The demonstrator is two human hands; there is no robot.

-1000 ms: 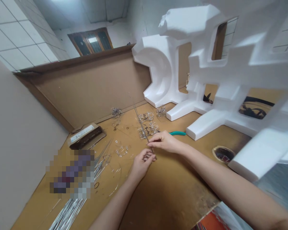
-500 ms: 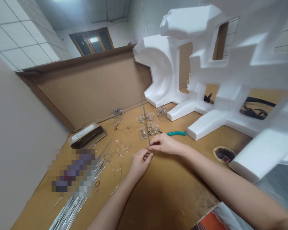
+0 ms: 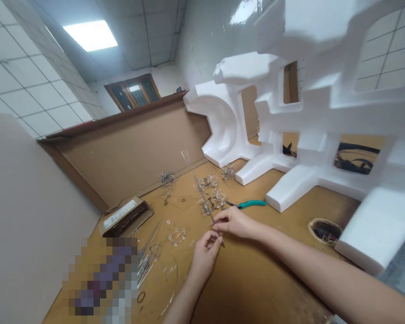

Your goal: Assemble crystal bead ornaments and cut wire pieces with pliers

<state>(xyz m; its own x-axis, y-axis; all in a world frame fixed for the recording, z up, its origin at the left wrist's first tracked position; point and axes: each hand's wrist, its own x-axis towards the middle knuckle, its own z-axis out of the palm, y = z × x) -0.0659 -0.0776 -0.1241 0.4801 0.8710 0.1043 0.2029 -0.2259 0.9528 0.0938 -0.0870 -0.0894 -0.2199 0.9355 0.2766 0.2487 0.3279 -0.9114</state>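
Note:
My right hand [image 3: 235,223] is closed, pinching a thin metal wire [image 3: 208,208] that slants up and away over the tabletop. Just below and to the left, my left hand [image 3: 205,253] is closed too, its thumb and fingertips pressed together near the wire's lower end. Fingers hide that end, so its shape cannot be seen. Beyond the hands lie coiled wire pieces [image 3: 219,198], and beside them a pair of teal-handled pliers [image 3: 253,204]. A bent wire piece with small loops [image 3: 177,237] rests to the left of my hands.
A white foam block [image 3: 286,193] with cut-outs stands along the right. At left are an open cardboard box [image 3: 124,218], loose straight wires [image 3: 148,261] and a blurred-out purple item [image 3: 104,279]. A round hole [image 3: 324,230] pierces the table at right. Cardboard [image 3: 138,153] walls the back.
The camera view has tilted up, so the table and hands appear lower. The wire leans further left, and both hands stay closed close together.

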